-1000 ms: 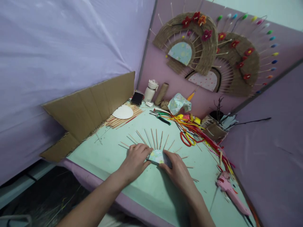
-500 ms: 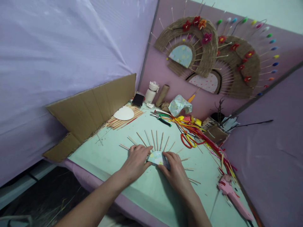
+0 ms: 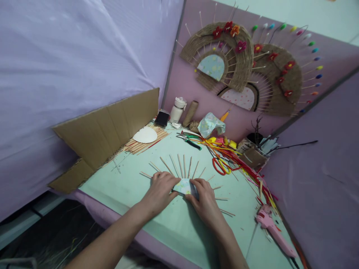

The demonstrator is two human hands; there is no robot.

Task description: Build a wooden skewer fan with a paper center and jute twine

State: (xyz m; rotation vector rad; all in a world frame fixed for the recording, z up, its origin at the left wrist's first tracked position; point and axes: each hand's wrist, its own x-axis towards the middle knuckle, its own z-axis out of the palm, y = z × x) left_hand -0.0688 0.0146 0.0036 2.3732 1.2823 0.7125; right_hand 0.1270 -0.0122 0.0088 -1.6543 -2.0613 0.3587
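Observation:
A half-round piece covered in pale blue-green patterned fabric (image 3: 184,186) lies on the table between my hands. Thin wooden sticks (image 3: 184,166) fan out from around its curved side. My left hand (image 3: 162,189) grips the left end, fingers over the top edge and thumb at the straight near edge. On the right end, my right hand (image 3: 204,197) holds it the same way, its fingers bent over the curve. Both hands cover parts of the piece and the inner ends of some sticks.
A pink glue gun (image 3: 275,231) lies at the right. Red-handled scissors (image 3: 218,166), pruning shears (image 3: 193,143) and coloured pipe cleaners (image 3: 241,160) lie behind. Back left are a stick bundle (image 3: 140,147), a white card half-round (image 3: 145,135) and standing cardboard (image 3: 112,130).
The whole view has shifted slightly. My left index finger has come down a little against the fabric-covered piece. Both hands stay on it, and the sticks keep their fan layout.

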